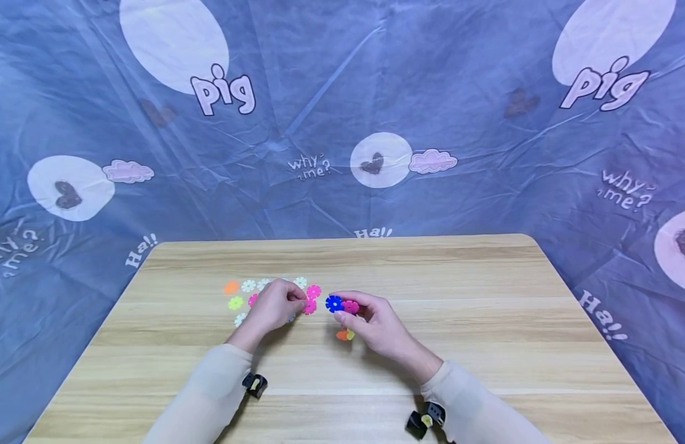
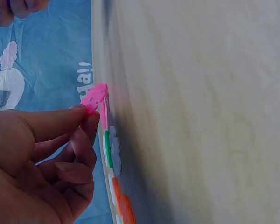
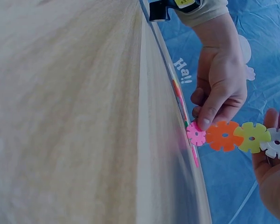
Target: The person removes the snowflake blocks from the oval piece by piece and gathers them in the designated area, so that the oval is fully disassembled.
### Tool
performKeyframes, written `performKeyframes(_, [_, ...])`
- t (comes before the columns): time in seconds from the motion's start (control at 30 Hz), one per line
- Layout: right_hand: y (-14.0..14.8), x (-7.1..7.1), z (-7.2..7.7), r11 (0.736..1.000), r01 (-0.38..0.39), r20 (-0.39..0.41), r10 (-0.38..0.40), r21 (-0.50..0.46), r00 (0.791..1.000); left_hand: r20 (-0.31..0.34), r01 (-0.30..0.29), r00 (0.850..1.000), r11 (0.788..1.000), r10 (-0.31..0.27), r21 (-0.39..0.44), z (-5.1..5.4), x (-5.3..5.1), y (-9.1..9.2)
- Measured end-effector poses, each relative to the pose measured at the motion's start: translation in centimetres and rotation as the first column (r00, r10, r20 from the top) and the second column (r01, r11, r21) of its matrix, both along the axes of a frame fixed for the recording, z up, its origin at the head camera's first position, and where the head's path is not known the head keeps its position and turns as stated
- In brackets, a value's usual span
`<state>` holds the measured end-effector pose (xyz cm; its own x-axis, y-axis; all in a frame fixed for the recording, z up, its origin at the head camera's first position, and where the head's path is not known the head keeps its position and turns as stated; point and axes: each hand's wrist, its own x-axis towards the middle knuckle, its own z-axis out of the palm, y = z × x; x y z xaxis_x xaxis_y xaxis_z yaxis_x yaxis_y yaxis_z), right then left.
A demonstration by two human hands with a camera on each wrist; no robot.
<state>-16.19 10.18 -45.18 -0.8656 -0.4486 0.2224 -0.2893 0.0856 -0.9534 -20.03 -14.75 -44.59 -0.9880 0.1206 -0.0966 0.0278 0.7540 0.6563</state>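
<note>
My left hand [image 1: 272,308] pinches a pink notched disc [image 2: 94,99] between thumb and fingertip, just above the loose discs on the table. My right hand [image 1: 378,324] holds a chain of interlocked snowflake discs. In the head view a blue disc [image 1: 333,303] and a pink disc [image 1: 350,306] show at its fingertips. An orange disc [image 3: 225,135], a yellow disc [image 3: 252,137] and a white disc [image 3: 276,143] of the chain extend from it in the right wrist view. The head view shows a gap between the left hand's disc and the chain. Fingers hide part of the chain.
On the wooden table [image 1: 486,308], loose discs lie around and partly under the left hand, including an orange disc [image 1: 231,287], a yellow-green disc [image 1: 235,303], several white ones and another pink disc [image 1: 314,290]. A blue printed cloth [image 1: 320,92] hangs behind the table.
</note>
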Motion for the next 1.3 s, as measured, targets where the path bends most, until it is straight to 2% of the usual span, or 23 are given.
performKeyframes(0.37, [0.1, 0.0, -0.1, 1.0, 0.006, 0.027, -0.006, 0.006, 1.0, -0.017, -0.019, 1.0, 0.997, 0.018, -0.071, 0.0, -0.3, 0.5])
performKeyframes(0.5, [0.1, -0.1, -0.3, 1.0, 0.001, 0.019, -0.001, 0.001, 1.0, -0.01, -0.034, 0.999, 0.997, 0.033, -0.067, -0.1, -0.3, 0.4])
performKeyframes(0.73, [0.1, -0.1, -0.3, 1.0, 0.009, 0.025, -0.009, 0.01, 1.0, -0.038, -0.035, 0.999, 0.998, 0.037, 0.046, 0.1, 0.1, -0.3])
performKeyframes(0.93, [0.0, 0.0, 0.0, 1.0, 0.022, 0.021, -0.022, 0.011, 1.0, -0.054, -0.027, 0.998, 0.987, 0.036, 0.161, 0.5, 0.8, -0.8])
performKeyframes(1.13, [-0.1, -0.1, -0.1, 1.0, 0.019, 0.008, -0.019, 0.007, 1.0, -0.084, 0.0, 0.996, 0.968, 0.022, 0.251, 1.2, 2.0, -0.8])
performKeyframes(1.2, [-0.1, -0.1, -0.2, 1.0, 0.015, 0.004, -0.015, 0.0, 1.0, -0.077, 0.007, 0.997, 0.959, 0.015, 0.284, 1.5, 2.4, -0.7])
performKeyframes(1.3, [-0.1, -0.2, -0.2, 1.0, 0.013, 0.005, -0.013, 0.0, 1.0, -0.062, 0.038, 0.998, 0.935, -0.017, 0.354, 1.9, 3.0, -0.6])
